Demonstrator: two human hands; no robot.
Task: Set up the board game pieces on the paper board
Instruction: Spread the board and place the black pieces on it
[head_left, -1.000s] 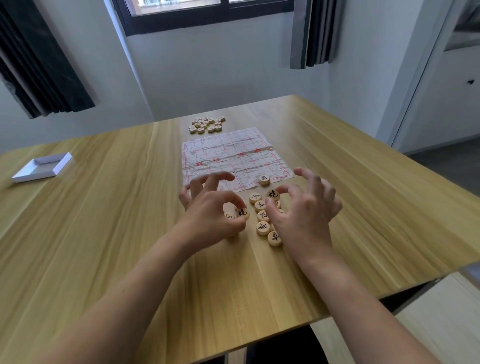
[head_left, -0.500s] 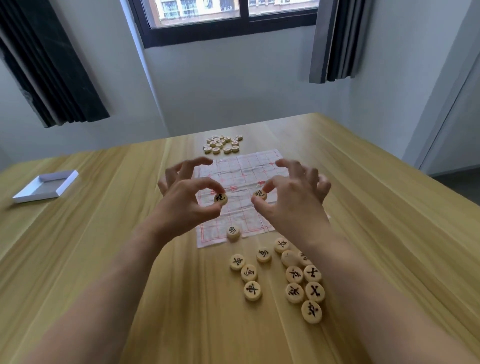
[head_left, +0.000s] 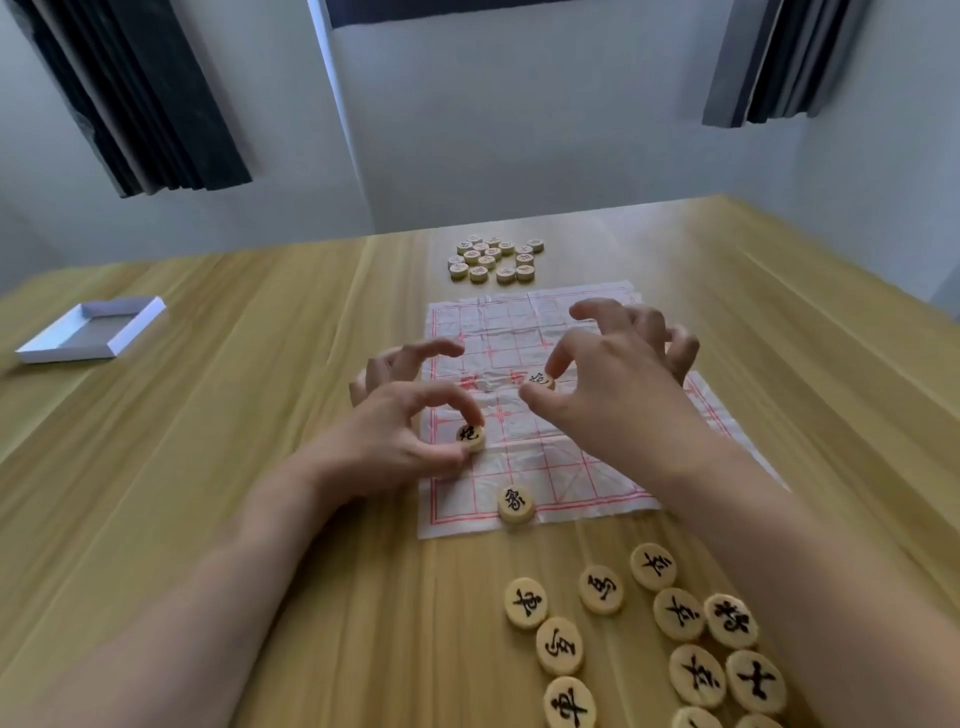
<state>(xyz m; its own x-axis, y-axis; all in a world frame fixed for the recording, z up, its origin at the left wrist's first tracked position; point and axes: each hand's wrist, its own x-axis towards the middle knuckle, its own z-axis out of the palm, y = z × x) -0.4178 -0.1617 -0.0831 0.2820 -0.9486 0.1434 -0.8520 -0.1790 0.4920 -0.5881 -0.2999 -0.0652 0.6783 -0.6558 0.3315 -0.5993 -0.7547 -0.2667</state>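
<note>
The creased paper board with a red grid lies on the wooden table. My left hand pinches a round wooden piece with a black character, low over the board's left side. My right hand pinches a second black-marked piece near the board's middle. One black-marked piece lies on the board's near edge. Several loose black-marked pieces lie on the table in front of the board.
A cluster of several pale pieces sits beyond the board's far edge. A shallow white box lid lies at the far left of the table. Dark curtains hang against the wall behind.
Both hands lifted a piece each from the near pile and carried it out over the board. The left piece has come down toward the board's left side. The camera tilted forward.
</note>
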